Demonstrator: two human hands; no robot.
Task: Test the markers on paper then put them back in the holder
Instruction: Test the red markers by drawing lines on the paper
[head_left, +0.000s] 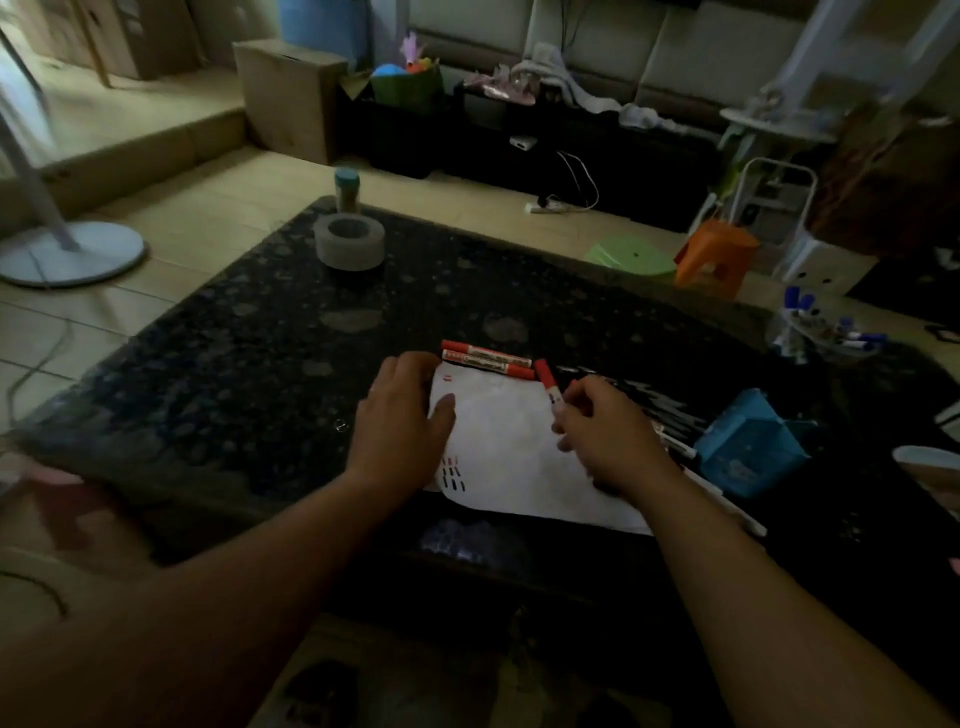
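Head view: your left hand (402, 415) lies flat, fingers spread, pinning left edge of one paper sheet (511, 457) on dark table (234, 364). Your right hand (605, 428) grips one red marker (549, 387), capped end up, over sheet. Two more red markers (488, 358) lie side by side at sheet's far edge. One clear holder (826, 332) sits at far right table edge, well apart. One blue box (748, 441) right of sheet. One tape roll (349, 240) far left; open tabletop between.

A white sheet of paper (514, 447) lies flat at frame centre, with short red and black test strokes near its left edge. Two red markers (488, 359) lie side by side, capped, along its top edge. A third red marker (549, 387) stands tilted over the paper's upper right. A clear holder (810, 332) with blue-capped markers sits far right.
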